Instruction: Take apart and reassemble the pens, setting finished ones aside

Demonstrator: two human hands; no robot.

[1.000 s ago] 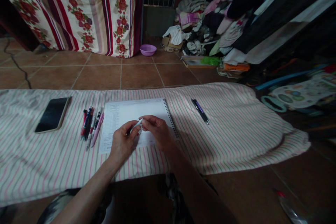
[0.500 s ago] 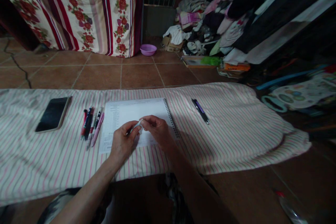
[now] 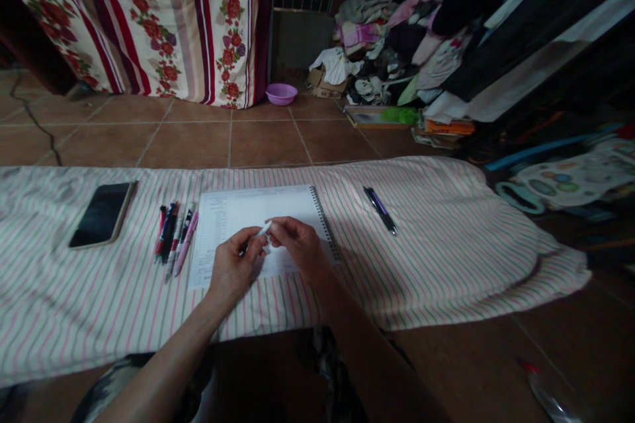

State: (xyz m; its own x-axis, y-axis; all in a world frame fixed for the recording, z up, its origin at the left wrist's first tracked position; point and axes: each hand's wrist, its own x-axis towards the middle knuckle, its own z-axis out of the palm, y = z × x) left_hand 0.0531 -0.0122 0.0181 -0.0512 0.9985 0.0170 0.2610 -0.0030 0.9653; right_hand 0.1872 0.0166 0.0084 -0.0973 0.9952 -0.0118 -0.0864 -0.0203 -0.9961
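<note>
Both my hands meet over a spiral notebook (image 3: 248, 211) lying open on a pink-striped cloth (image 3: 446, 244). My left hand (image 3: 233, 268) is closed around a white pen (image 3: 262, 231), whose tip end pokes out toward the right. My right hand (image 3: 300, 248) pinches that same pen at its exposed end, fingers pressed together. The printed page under my hands shows a table of small text.
Several coloured pens (image 3: 173, 238) lie in a row left of the notebook, with a dark phone (image 3: 102, 213) further left. A dark purple pen (image 3: 380, 209) lies to the right. A purple bowl (image 3: 281, 93), a flowered curtain (image 3: 149, 20) and piled clothes (image 3: 407, 33) stand beyond on the tiled floor.
</note>
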